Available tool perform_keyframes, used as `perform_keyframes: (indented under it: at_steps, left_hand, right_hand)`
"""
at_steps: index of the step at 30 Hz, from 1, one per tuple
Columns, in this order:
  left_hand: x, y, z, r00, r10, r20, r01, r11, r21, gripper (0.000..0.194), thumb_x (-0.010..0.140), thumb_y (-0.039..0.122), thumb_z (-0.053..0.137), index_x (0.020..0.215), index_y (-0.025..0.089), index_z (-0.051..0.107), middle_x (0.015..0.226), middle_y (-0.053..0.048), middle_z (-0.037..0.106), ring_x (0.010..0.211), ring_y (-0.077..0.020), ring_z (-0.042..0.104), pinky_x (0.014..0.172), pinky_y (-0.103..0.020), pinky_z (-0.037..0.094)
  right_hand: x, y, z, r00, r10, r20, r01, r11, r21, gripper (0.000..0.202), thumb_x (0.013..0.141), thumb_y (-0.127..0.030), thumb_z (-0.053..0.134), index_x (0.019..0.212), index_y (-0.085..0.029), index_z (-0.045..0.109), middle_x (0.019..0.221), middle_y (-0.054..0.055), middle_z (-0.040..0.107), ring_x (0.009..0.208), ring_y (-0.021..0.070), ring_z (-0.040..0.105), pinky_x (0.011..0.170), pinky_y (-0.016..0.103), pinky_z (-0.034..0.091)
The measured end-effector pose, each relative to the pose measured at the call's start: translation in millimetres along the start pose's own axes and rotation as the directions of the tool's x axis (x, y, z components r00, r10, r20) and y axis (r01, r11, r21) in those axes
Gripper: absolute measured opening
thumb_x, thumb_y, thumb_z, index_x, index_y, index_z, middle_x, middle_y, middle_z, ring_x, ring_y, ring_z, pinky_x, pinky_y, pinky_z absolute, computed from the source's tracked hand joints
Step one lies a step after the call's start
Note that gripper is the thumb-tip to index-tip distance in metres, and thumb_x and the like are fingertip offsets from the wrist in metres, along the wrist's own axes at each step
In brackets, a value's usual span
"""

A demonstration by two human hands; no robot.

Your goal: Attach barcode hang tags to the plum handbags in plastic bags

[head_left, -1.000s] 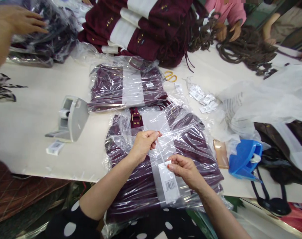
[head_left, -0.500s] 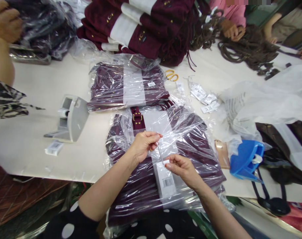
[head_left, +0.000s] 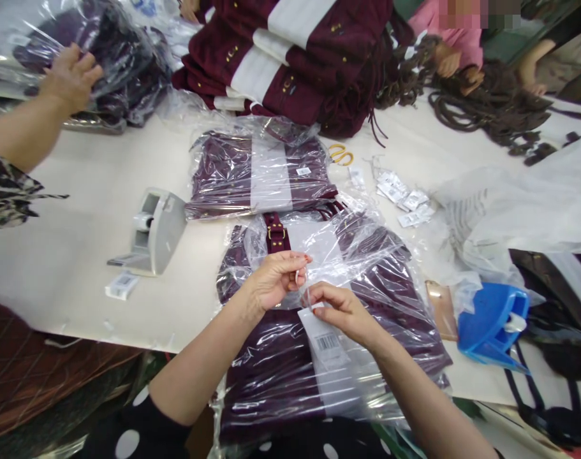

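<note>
A white barcode tag (head_left: 325, 341) hangs over a maroon bag wrapped in clear plastic (head_left: 271, 357), directly in front of me. My left hand (head_left: 283, 277) pinches the thin string above the tag, thumb and forefinger together. Just right of it, my right hand (head_left: 340, 309) closes its fingers on the string near the tag's upper end. A buckled maroon strap (head_left: 276, 233) shows under the plastic. Behind lies a second wrapped maroon bag (head_left: 218, 172) with a white paper band.
Stacked maroon bags (head_left: 300, 89) stand at the back. A grey tape dispenser (head_left: 163, 233) is left, a blue one (head_left: 491, 319) right. Yellow-handled scissors (head_left: 340, 155) and loose tags (head_left: 405, 194) lie beyond the bags. Another person's hand (head_left: 70, 80) rests on wrapped goods at upper left.
My right hand has moved up the string, closer to my left hand, and the tag has tilted. The other person's hand at upper left has moved right. The whole view has shifted slightly.
</note>
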State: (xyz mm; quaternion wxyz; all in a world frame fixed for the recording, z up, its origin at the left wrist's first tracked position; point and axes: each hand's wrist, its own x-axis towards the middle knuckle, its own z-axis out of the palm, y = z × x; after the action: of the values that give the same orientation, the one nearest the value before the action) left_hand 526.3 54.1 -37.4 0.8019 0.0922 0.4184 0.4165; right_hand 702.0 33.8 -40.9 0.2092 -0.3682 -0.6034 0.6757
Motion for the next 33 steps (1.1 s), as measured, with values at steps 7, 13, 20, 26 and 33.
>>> perform_keyframes:
  at_steps: [7,13,20,26,33]
  left_hand:
    - [4,25,-11.1,0.996,0.03,-0.083,-0.04,0.991,-0.129,0.01,0.063,0.01,0.067,0.071,0.007,0.062,0.049,0.002,0.05,0.039,-0.0026,0.042,0.034,-0.011,0.023]
    - [6,31,-20.3,0.986,0.003,-0.167,-0.042,0.972,-0.231,0.003,0.071,0.007,0.06,0.068,0.007,0.06,0.046,0.003,0.047,0.037,-0.0021,0.039,0.032,-0.011,0.022]
    - [11,29,-26.3,0.989,-0.005,-0.151,-0.035,0.964,-0.263,0.003,0.069,0.008,0.062,0.069,0.008,0.059,0.049,0.002,0.049,0.039,-0.002,0.041,0.033,-0.01,0.021]
    - [-3,27,-9.5,0.977,0.213,-0.033,-0.209,0.973,0.095,0.017,0.061,0.014,0.07,0.074,0.01,0.06,0.054,-0.001,0.058,0.04,-0.0034,0.044,0.037,-0.014,0.025]
    - [-24,35,14.5,0.937,0.345,0.054,-0.339,0.861,0.379,0.018,0.061,0.018,0.069,0.076,0.013,0.06,0.053,0.001,0.058,0.041,-0.007,0.048,0.039,-0.018,0.031]
  right_hand:
    - [30,-4,15,0.995,0.033,0.089,-0.06,0.945,0.321,0.023,0.075,-0.02,0.06,0.098,-0.018,0.056,0.092,0.004,0.063,0.079,0.0126,0.057,0.07,0.024,0.042]
    - [29,-6,22,0.995,0.031,0.096,-0.065,0.927,0.369,0.046,0.069,-0.016,0.067,0.111,-0.022,0.048,0.09,0.002,0.06,0.079,0.0109,0.058,0.068,0.021,0.045]
    - [22,3,24,0.995,0.043,0.095,-0.083,0.872,0.482,0.077,0.061,-0.016,0.076,0.127,-0.031,0.038,0.117,0.004,0.051,0.085,0.0132,0.057,0.072,0.026,0.049]
    - [20,-6,12,0.991,0.022,0.13,-0.066,0.936,0.347,0.08,0.066,-0.021,0.076,0.132,-0.027,0.032,0.121,0.007,0.051,0.113,0.0207,0.048,0.097,0.038,0.037]
    - [48,-20,17,0.998,-0.051,-0.026,0.057,0.935,0.349,0.03,0.072,-0.027,0.07,0.095,-0.019,0.053,0.082,0.0,0.061,0.078,0.0143,0.059,0.077,0.031,0.047]
